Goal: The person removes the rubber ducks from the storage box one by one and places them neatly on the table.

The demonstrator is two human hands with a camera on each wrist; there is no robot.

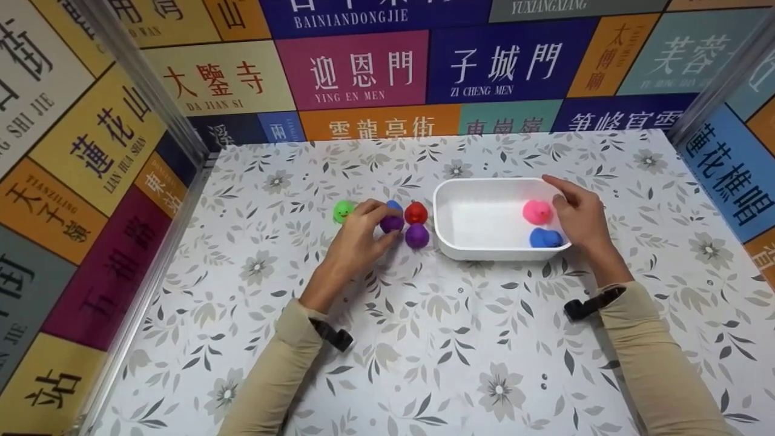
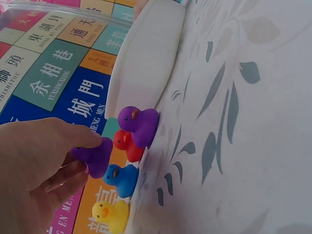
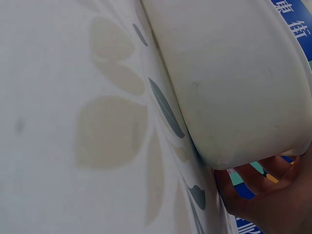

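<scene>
My left hand [image 1: 358, 235] pinches a purple rubber duck [image 2: 96, 158] between thumb and fingers, held just above the table. Close by stand a blue duck [image 2: 122, 179], a red duck [image 1: 416, 213] and a second purple duck [image 1: 417, 236]. A yellow duck [image 2: 112, 214] shows in the left wrist view; the hand hides it in the head view. To the left sits a green duck [image 1: 343, 211]. My right hand [image 1: 582, 217] grips the right end of a white plastic box [image 1: 448, 242]. Inside the box, at its right end, lie a pink duck [image 1: 536, 212] and another blue duck [image 1: 545, 238].
A flower-patterned cloth [image 1: 387, 363] covers the table. Upright panels with coloured sign blocks [image 1: 354, 66] stand along the back and both sides. The box's left wall is close to the red duck and the standing purple duck.
</scene>
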